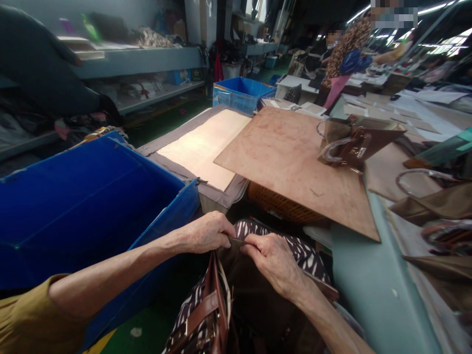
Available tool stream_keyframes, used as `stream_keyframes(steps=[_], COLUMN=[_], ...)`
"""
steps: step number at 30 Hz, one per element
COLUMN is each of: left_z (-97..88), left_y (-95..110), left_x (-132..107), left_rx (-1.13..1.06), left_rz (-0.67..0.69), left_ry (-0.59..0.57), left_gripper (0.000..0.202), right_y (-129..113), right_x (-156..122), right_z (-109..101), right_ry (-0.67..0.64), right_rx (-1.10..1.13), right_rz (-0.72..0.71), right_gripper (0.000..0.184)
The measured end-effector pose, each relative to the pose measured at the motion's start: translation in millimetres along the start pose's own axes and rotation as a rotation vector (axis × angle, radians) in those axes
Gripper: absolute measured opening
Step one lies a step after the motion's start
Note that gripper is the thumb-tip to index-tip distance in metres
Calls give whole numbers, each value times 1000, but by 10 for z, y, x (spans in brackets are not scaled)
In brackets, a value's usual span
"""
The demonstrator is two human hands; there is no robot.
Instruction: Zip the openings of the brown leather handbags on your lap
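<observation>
A brown handbag [239,282] with reddish-brown leather straps and trim rests on my lap, over patterned dark-and-white trousers. Its upper edge is pinched between the thumb and fingers of my left hand [212,232]. Close beside it, my right hand [275,260] grips the same edge, fingers bent and thumb pressed against the material. A short stretch of the rim runs between both hands. The bag's lower part falls into shadow, and its inside is too dark to make out.
At my left stands a large blue bin [92,206]. A brown board [291,162] juts out ahead, carrying another brown handbag [348,142]. More bags [438,201] lie on the green-grey table [363,265] at right. Another blue bin [241,93] sits farther back; people stand nearby.
</observation>
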State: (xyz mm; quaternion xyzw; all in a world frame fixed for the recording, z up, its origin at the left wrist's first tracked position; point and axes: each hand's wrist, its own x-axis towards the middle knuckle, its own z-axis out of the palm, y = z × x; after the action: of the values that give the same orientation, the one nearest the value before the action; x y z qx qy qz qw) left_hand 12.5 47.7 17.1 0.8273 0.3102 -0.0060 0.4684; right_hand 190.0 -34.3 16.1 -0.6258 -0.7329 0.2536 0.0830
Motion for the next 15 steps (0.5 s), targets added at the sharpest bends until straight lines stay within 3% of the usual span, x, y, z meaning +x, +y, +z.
stream_keyframes(steps=[5, 10, 15], left_z=[12, 32, -15], left_y=[54, 79, 165], left_x=[-1, 13, 51], left_rx=[-8, 4, -138], left_rz=[-10, -117, -207], left_ry=[12, 83, 132], left_gripper=[16, 6, 25], right_y=[-74, -176, -189], right_x=[53, 130, 139], right_z=[-34, -87, -304], right_ry=[-68, -161, -80], right_rx=[50, 120, 70], right_rz=[0, -4, 9], right_gripper=[17, 24, 24])
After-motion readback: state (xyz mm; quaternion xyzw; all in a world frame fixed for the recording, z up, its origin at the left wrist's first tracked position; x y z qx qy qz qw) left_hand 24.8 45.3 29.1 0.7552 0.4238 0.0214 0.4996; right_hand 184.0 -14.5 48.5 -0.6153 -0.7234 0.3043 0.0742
